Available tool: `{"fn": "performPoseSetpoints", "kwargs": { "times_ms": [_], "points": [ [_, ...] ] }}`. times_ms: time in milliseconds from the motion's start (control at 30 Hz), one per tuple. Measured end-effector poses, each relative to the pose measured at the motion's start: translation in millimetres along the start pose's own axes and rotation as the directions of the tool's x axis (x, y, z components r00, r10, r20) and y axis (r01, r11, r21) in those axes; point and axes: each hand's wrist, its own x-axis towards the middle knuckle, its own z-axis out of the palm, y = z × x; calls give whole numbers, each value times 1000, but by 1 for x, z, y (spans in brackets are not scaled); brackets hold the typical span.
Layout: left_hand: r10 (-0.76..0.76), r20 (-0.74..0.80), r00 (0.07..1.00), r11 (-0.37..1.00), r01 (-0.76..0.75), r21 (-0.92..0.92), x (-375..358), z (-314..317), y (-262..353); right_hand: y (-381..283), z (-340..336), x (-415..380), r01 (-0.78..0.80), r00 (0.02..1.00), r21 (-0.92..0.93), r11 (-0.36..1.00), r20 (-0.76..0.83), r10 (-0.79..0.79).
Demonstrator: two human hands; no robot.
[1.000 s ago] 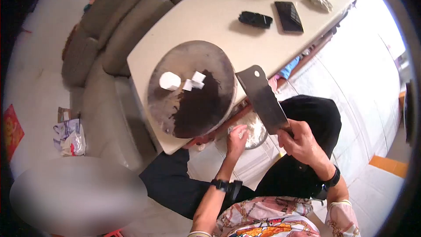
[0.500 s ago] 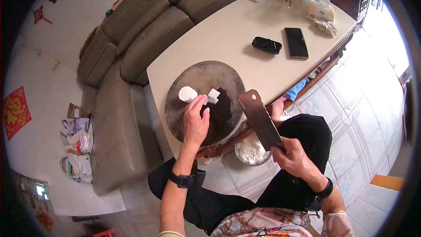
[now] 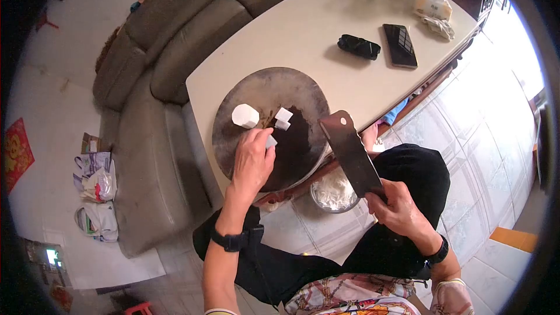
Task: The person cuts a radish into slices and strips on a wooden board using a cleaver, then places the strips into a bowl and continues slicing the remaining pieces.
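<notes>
Your left hand (image 3: 252, 160) was over the round board (image 3: 268, 81), its thumb and fingers pinching a small white piece (image 3: 270, 142). Two white bits (image 3: 283, 118) sat on the board, just ahead of those fingers and a little right. The big white lump (image 3: 245, 116) sat just ahead too, a little left. Your left hand was the nearer one. Your right hand (image 3: 396, 207) was wrapped around the big knife (image 3: 353, 154). Its long blade pointed forward and left, its far end beside the board. I couldn't tell the pinched piece's long way.
</notes>
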Motion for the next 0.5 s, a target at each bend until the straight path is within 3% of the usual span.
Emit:
{"fn": "performPoseSetpoints", "kwargs": {
  "times_ms": [67, 200, 367, 467, 500],
  "points": [
    [-157, 70, 985, 979, 164, -118, -13, -9, 11, 0, 0, 0, -18, 1000, 5, 1000, 10, 18],
    [-284, 72, 956, 944, 292, -153, -34, -14, 32, -5, 0, -1, -51, 999, 40, 998, 8, 50],
    [-290, 77, 954, 947, 298, -118, -32, -17, 34, -13, -1, 1, -70, 997, 42, 997, 25, 69],
    [-268, -20, 963, 956, 263, -131, -15, -8, 31, -14, -2, 3, -77, 997, -1, 997, 29, 77],
    [-245, -122, 962, 965, 230, -124, -7, 0, 28, -15, -2, 3, -89, 996, 7, 996, 25, 88]
  ]
}}
